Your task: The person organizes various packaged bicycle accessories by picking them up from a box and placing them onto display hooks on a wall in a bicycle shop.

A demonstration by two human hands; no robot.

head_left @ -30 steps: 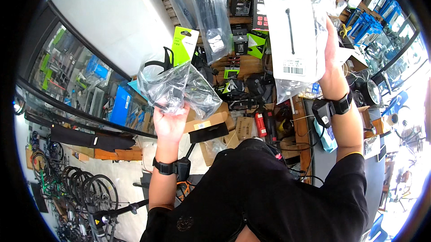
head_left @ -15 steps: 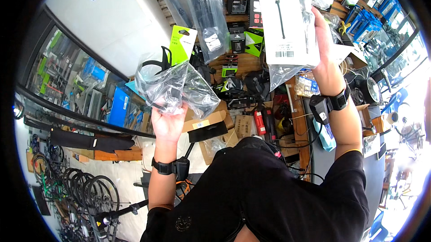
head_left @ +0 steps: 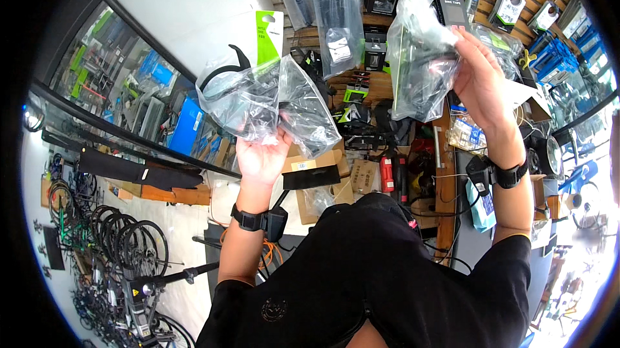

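My left hand [head_left: 263, 154], palm up, grips the lower end of a clear plastic bag [head_left: 309, 112]. From the bag's top sticks out a curved black piece [head_left: 223, 70] that looks like part of a bottle cage. A green and white header card [head_left: 268, 37] rises behind it. At the right, my right hand [head_left: 481, 73] pinches the edge of another clear plastic bag [head_left: 420, 67], its fingers pointing up. Dark parts and a bit of green show through this bag, but I cannot make out their kind.
Packaged goods [head_left: 339, 25] hang on a slatted wall ahead. A glass display case [head_left: 123, 83] runs along the left. Below my hands lie an open cardboard box [head_left: 316, 164] and a red item [head_left: 387, 174]. Bicycles [head_left: 142, 245] stand at lower left.
The bag in my right hand has turned, so its white printed card no longer faces me. My view has shifted left, and both hands appear a little further right.
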